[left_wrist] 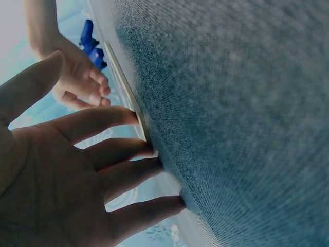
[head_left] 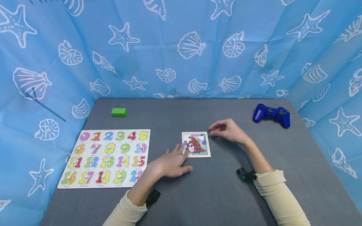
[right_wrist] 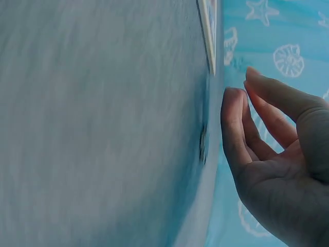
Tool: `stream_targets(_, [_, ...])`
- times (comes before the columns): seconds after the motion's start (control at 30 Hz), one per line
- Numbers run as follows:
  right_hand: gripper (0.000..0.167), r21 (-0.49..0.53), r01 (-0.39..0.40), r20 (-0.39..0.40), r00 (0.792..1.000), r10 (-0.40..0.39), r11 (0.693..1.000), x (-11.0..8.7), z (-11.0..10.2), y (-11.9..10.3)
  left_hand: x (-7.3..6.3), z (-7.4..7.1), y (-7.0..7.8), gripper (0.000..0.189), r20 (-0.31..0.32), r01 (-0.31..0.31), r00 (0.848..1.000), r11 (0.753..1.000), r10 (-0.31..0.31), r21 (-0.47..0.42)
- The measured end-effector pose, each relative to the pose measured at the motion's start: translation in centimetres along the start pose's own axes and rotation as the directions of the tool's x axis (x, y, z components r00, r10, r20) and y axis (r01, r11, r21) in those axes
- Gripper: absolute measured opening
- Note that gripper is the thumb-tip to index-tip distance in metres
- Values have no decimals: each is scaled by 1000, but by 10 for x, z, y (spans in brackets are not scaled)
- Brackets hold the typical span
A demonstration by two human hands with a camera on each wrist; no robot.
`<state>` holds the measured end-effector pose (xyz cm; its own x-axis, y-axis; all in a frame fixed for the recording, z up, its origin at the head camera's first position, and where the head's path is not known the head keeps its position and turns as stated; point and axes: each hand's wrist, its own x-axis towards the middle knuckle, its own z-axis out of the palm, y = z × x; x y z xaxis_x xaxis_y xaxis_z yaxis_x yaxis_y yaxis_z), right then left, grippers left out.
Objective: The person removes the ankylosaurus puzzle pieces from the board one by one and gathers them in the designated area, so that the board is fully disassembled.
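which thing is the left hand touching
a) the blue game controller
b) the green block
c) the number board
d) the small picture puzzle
d: in the head view the left hand lies flat on the table with its straight fingertips at the left edge of the small picture puzzle; the left wrist view shows the same fingers against that edge.

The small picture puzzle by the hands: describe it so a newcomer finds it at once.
On the grey table, look to the middle, right of the big number board. The small picture puzzle lies between the left hand and right hand: white-framed, square, one cartoon picture, no numbers.
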<state>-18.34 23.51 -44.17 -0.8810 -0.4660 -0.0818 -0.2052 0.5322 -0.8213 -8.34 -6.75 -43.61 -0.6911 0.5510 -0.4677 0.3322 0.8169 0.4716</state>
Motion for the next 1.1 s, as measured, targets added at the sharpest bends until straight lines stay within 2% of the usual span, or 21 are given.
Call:
stream_targets(0.13, [23, 14, 10, 29, 1000, -10, 1000, 6, 12, -9, 12, 10, -11, 84, -9, -3, 1000, 1000, 3, 5])
stream_targets(0.27, [23, 17, 28, 76, 997, -29, 999, 12, 24, -18, 15, 12, -13, 84, -4, 4, 1000, 1000, -4, 1])
stream_targets(0.5, [21, 14, 73, 149, 986, -74, 997, 29, 42, -29, -5, -5, 5, 78, 5, 14, 1000, 1000, -14, 2])
stream_targets(0.73, [20, -39, 68, 186, 981, -60, 997, 42, 53, -32, 1, 1, -1, 78, -3, 6, 1000, 1000, -6, -2])
stream_targets(0.8, [18, -72, 56, 188, 981, -42, 996, 44, 54, -34, -4, -3, 4, 77, 2, 10, 1000, 1000, -10, 7])
stream_targets(0.87, [16, -106, 53, 191, 981, -32, 993, 46, 55, -36, 1, 1, -1, 79, -2, 5, 1000, 1000, -5, 7])
stream_targets(0.93, [13, -137, 54, 198, 980, -27, 989, 47, 55, -38, 12, 10, -11, 82, -11, -4, 1000, 1000, 4, 21])
stream_targets(1.1, [9, -192, 92, 226, 973, -47, 977, 49, 55, -41, 19, 16, -16, 84, -15, 0, 1000, 999, 0, 38])
